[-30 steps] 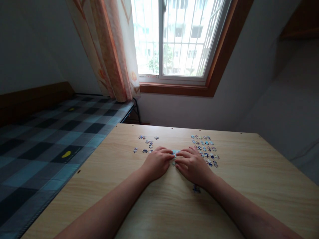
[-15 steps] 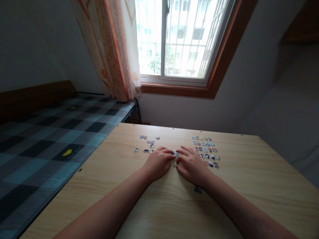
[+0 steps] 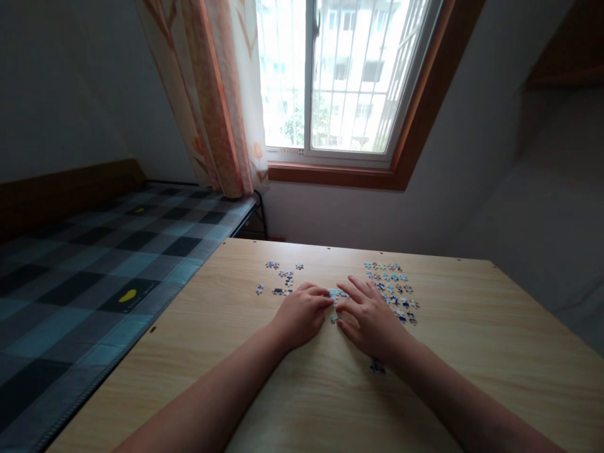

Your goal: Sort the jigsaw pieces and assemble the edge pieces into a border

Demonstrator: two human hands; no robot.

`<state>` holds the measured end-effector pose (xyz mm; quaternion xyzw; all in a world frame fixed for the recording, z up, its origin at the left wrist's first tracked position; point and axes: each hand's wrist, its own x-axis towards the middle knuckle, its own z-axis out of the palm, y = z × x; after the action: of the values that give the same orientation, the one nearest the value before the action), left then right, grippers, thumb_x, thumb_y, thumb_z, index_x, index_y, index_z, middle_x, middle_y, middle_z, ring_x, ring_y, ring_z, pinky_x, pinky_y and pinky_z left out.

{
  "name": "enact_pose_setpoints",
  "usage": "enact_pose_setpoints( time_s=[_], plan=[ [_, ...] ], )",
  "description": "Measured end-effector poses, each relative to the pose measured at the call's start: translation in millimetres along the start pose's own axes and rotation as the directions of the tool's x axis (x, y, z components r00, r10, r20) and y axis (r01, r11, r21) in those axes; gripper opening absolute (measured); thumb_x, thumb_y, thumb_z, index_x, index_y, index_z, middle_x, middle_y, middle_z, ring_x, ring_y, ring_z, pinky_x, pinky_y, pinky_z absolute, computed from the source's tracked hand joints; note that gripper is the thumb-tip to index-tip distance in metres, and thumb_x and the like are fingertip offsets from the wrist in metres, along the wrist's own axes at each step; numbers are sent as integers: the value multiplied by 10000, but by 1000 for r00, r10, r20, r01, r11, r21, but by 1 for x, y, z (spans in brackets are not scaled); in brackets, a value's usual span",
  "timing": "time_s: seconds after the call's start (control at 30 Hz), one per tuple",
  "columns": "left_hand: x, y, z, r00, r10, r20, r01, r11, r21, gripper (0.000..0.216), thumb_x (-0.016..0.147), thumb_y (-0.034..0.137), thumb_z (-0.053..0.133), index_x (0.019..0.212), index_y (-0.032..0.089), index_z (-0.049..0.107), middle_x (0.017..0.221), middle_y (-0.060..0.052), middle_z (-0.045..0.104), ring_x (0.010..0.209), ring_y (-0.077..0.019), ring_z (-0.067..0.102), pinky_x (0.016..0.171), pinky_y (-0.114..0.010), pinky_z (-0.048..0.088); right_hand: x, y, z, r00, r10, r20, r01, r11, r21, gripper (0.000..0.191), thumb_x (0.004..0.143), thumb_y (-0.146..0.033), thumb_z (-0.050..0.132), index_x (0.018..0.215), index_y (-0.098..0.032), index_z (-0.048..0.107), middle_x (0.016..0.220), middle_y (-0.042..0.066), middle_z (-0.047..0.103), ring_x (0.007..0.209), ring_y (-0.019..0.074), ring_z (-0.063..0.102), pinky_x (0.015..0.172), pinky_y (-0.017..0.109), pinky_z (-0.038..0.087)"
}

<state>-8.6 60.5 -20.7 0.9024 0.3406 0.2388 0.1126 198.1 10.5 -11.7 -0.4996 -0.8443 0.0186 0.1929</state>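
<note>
A small patch of light-blue jigsaw puzzle (image 3: 336, 294) lies flat on the wooden table between my hands, partly covered by fingers. My left hand (image 3: 304, 313) is closed, its fingers pressed together at the patch's left edge. My right hand (image 3: 368, 314) is open at the other side, fingers spread and the upper ones raised. Below the patch, close to my right thumb, is a pale puzzle piece (image 3: 334, 319); whether it joins the patch I cannot tell. Under my right wrist, a dark blue piece (image 3: 377, 366) shows in part.
Rows of loose pieces (image 3: 394, 277) lie right of my right hand, some hidden by it. Several more pieces (image 3: 289, 275) are scattered beyond my left hand. The table (image 3: 302, 402) borders a bed with a checked mattress (image 3: 136, 239); a window (image 3: 349, 94) is behind.
My right hand has lifted its fingers and spread them, drawing slightly back and uncovering more of the patch. My left hand stays in place. The view has tilted up slightly.
</note>
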Motion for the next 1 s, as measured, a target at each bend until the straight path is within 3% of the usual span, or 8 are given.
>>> enact_pose_setpoints(
  time_s=[0.17, 0.37, 0.7, 1.0],
  plan=[
    [0, 1, -1, 1000, 11, -3, -11, 1000, 4, 385, 807, 58, 575, 1091, 225, 774, 1162, -25, 748, 1068, -235, 631, 993, -387, 524, 3, -6, -7, 1000, -7, 15, 8, 998, -65, 130, 869, -187, 679, 853, -280, 768, 1419, 24, 619, 1386, 358, 476, 1129, 664, 330],
    [0, 0, 0, 1000, 3, -2, -3, 1000, -4, 389, 807, 60, 570, 1086, 234, 777, 1155, -24, 750, 1069, -230, 630, 998, -382, 522, 2, -6, -8, 1000, 3, 30, -1, 998, -61, 96, 860, -183, 665, 898, -241, 731, 1412, 53, 622, 1372, 357, 488, 1130, 643, 349],
    [1, 1, 1, 1000, 2, 1, -2, 1000, 9, 389, 820, 67, 566, 1088, 250, 780, 1150, -21, 752, 1069, -232, 630, 1003, -387, 517, 3, -2, 8, 986, 25, -162, -36, 997, -63, 137, 908, -228, 633, 953, -263, 758, 1431, 80, 597, 1411, 354, 440, 1142, 654, 324],
    [1, 2, -1, 1000, 4, -9, -4, 1000, -2, 414, 811, 58, 573, 1116, 256, 771, 1158, -18, 750, 1075, -231, 630, 1008, -387, 516, 4, 1, 12, 980, 24, -198, -40, 997, -73, 256, 907, -217, 645, 1112, -324, 755, 1438, 66, 597, 1388, 348, 465, 1130, 638, 355]
  ],
)
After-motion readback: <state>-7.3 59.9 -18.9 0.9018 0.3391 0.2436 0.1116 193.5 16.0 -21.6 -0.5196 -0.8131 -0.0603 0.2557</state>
